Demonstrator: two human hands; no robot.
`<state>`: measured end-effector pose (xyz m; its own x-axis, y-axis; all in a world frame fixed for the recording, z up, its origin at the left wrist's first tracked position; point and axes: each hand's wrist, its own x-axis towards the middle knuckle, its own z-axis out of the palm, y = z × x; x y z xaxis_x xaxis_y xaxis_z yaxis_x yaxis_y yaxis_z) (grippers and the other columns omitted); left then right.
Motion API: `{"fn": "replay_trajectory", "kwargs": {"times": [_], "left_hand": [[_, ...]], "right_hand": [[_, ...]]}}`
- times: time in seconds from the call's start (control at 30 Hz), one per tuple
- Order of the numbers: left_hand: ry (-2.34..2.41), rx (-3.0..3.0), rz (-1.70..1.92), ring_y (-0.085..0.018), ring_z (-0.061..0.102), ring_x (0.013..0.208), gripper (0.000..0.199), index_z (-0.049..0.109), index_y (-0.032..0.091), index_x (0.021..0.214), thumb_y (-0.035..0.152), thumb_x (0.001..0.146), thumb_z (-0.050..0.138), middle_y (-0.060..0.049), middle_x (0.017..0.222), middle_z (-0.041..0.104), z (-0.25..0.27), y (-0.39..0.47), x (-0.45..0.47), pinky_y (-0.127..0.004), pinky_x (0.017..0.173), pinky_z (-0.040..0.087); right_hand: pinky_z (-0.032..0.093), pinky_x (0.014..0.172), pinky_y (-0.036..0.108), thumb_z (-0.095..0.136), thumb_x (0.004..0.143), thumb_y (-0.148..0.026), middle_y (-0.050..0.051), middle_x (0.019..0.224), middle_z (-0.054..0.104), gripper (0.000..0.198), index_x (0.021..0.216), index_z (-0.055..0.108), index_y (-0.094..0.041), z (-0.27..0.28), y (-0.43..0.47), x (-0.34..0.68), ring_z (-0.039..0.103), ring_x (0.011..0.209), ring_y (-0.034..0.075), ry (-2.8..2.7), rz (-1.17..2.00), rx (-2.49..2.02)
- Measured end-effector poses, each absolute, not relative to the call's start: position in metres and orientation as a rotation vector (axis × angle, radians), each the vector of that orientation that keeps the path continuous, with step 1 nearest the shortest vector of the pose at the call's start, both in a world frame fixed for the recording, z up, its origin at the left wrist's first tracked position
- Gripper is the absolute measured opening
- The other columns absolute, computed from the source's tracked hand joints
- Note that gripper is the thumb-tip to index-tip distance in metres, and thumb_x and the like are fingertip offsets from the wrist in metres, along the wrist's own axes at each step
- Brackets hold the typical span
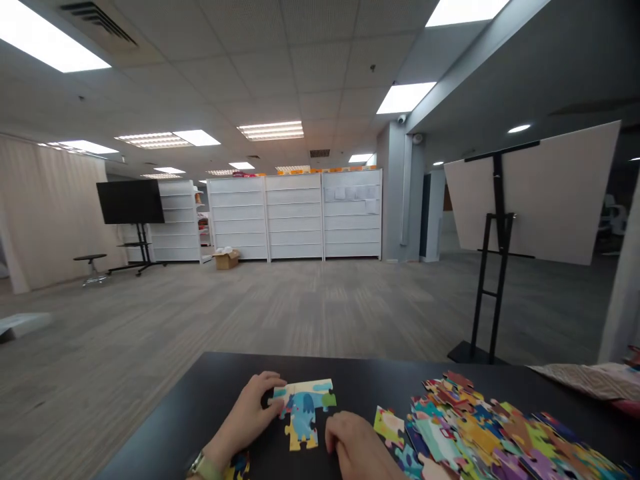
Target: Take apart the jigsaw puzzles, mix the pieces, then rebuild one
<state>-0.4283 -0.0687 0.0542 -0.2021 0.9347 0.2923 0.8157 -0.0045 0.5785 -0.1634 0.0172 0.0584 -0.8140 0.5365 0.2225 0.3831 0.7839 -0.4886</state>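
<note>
A partly joined jigsaw puzzle with a blue elephant on it lies flat on the black table. My left hand grips its upper left edge, thumb below and fingers above. Just right of the puzzle, my right hand rests with its fingers curled in; whatever they may hold is hidden. Beyond it lies a loose yellow-green and pink puzzle piece, beside a big heap of mixed puzzle pieces. More dark and yellow pieces show partly under my left wrist.
A patterned cloth or bag lies at the table's right edge. Past the table stand a board on a black easel, white shelves, a cardboard box, a screen on a wheeled stand and a round stool.
</note>
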Motion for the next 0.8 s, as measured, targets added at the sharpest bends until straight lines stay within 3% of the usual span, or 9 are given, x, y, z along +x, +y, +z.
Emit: {"fn": "replay_trajectory", "kwargs": {"times": [0.2,0.43,0.67,0.8], "left_hand": [[2.111,1.913,0.915,-0.028,0.058,0.114,0.032,0.072,0.029,0.114,0.048,0.089,0.062,-0.007,0.124,0.066,0.058,-0.073,-0.425,-0.041,0.104,0.044],[2.162,1.896,0.841,-0.027,0.056,0.118,0.027,0.071,0.032,0.114,0.038,0.089,0.060,-0.005,0.126,0.063,0.062,-0.073,-0.424,-0.041,0.104,0.042],[2.178,1.873,0.751,-0.033,0.050,0.128,0.030,0.072,0.036,0.116,0.042,0.088,0.062,-0.007,0.135,0.059,0.058,-0.073,-0.423,-0.056,0.109,0.036],[2.099,1.720,1.321,-0.031,0.050,0.131,0.046,0.065,0.028,0.128,0.053,0.090,0.055,-0.011,0.141,0.055,0.062,-0.069,-0.437,-0.049,0.114,0.035]], "right_hand": [[0.043,0.083,0.024,0.046,0.071,0.001,0.002,0.090,0.071,0.034,0.081,0.069,-0.022,0.060,0.021,-0.165,0.065,0.090,0.018,-2.699,0.640,-0.711],[0.043,0.084,0.023,0.045,0.070,0.002,0.002,0.093,0.072,0.036,0.082,0.069,-0.022,0.063,0.020,-0.164,0.065,0.093,0.018,-2.699,0.641,-0.741],[0.044,0.083,0.023,0.047,0.071,0.002,0.002,0.092,0.072,0.034,0.082,0.070,-0.022,0.061,0.020,-0.166,0.066,0.091,0.018,-2.688,0.663,-0.711],[0.044,0.084,0.023,0.046,0.072,0.003,0.002,0.093,0.072,0.036,0.084,0.070,-0.022,0.058,0.021,-0.166,0.066,0.092,0.018,-2.680,0.651,-0.712]]}}
